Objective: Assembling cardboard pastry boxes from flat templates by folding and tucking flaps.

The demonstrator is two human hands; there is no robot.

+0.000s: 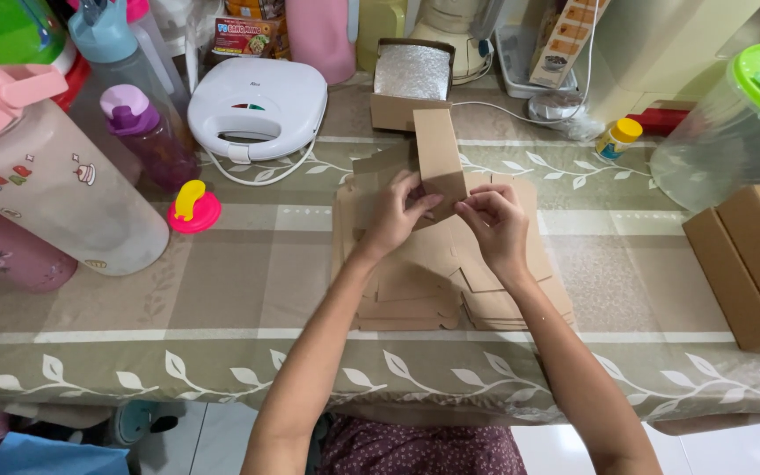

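Head view. Both hands work at the centre of the frame, above a stack of flat cardboard blanks [450, 281] that lies on a table covered by a leaf-patterned cloth [222, 308].

The left hand [395, 215] has its fingers closed on the left edge of a partly folded cardboard box [439, 158]; the thumb presses against the lower flap. The right hand [496, 222] pinches the lower right corner of the same box, fingertips together on the cardboard. The box stands upright and extends from the hands toward the upper centre of the frame. It is above the stack; contact with the stack cannot be determined.

Upper centre: an open cardboard box lined with silvery padding [411, 84], just behind the held box. Left of it: a white sandwich maker [257, 105] with its cord looped in front.

Upper left and left edge: a large clear water jug with a pink lid [41, 185], a small purple bottle [147, 132], and a taller bottle with a blue cap [107, 40]. A pink and yellow lid [193, 208] lies flat on the cloth near the purple bottle.

Upper right: a small yellow-capped bottle [617, 138] and a clear container with a green lid [741, 123]. Right edge: folded cardboard boxes [754, 264], well apart from the hands.
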